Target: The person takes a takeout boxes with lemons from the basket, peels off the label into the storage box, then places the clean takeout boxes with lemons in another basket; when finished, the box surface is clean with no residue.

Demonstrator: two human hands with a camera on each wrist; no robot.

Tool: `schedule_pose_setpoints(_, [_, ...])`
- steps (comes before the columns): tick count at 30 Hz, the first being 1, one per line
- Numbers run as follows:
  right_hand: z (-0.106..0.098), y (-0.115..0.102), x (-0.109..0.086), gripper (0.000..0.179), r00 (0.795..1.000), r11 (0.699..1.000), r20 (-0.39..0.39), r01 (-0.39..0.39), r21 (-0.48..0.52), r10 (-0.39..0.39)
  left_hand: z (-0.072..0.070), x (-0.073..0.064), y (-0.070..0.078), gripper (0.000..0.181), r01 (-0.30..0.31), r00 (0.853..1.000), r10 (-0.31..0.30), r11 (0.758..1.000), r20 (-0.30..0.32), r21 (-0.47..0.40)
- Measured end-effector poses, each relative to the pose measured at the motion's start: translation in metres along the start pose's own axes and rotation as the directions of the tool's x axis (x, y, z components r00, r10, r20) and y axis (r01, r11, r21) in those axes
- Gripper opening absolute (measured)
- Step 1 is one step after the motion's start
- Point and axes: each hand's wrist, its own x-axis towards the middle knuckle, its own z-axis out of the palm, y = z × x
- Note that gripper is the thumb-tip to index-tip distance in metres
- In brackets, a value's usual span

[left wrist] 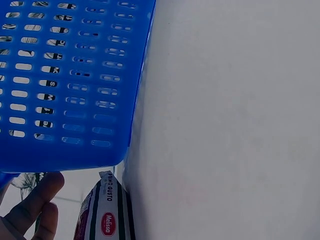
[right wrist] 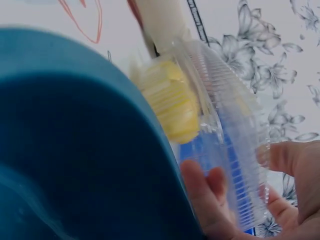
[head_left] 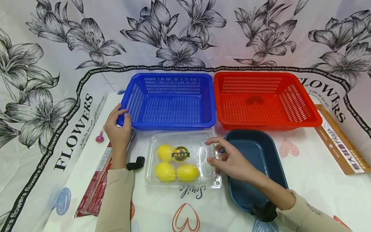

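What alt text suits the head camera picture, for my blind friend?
A person's right hand is at the right edge of a clear plastic box holding three yellow fruits. The left hand touches a blue basket; a red basket stands alongside.

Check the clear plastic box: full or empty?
Neither; partly filled: the clear plastic box shows three yellow fruits inside, with bare space toward the right hand.

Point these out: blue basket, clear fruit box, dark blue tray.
Blue basket [head_left: 172, 109]: head view, slotted floor.
Clear fruit box [head_left: 197, 145]: head view, bare lid right of the label.
Dark blue tray [head_left: 255, 149]: head view, bare floor.
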Motion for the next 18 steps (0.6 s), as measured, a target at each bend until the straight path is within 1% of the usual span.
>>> schedule_pose_setpoints(4, [-0.002, -0.003, 0.002, 0.048, 1.000, 0.999, 0.016, -0.023, -0.025, 0.023, 0.000, 0.001, 0.001, 0.024, -0.002, 1.000, 0.002, 1.000, 0.001, -0.002])
schedule_pose_setpoints(7, [-0.004, -0.006, 0.003, 0.048, 0.999, 0.997, 0.021, -0.042, -0.064, 0.043, 0.001, 0.002, 0.002, 0.022, 0.004, 1.000, -0.004, 1.000, 0.002, -0.001])
schedule_pose_setpoints(12, [-0.006, -0.010, 0.005, 0.050, 0.996, 0.986, 0.014, -0.082, -0.148, 0.085, 0.000, 0.002, 0.003, 0.023, 0.021, 1.000, -0.022, 1.000, 0.007, 0.007])
schedule_pose_setpoints(18, [-0.007, -0.011, 0.004, 0.053, 0.993, 0.974, 0.006, -0.112, -0.197, 0.116, 0.000, 0.001, 0.002, 0.022, 0.017, 1.000, -0.017, 1.000, 0.010, 0.001])
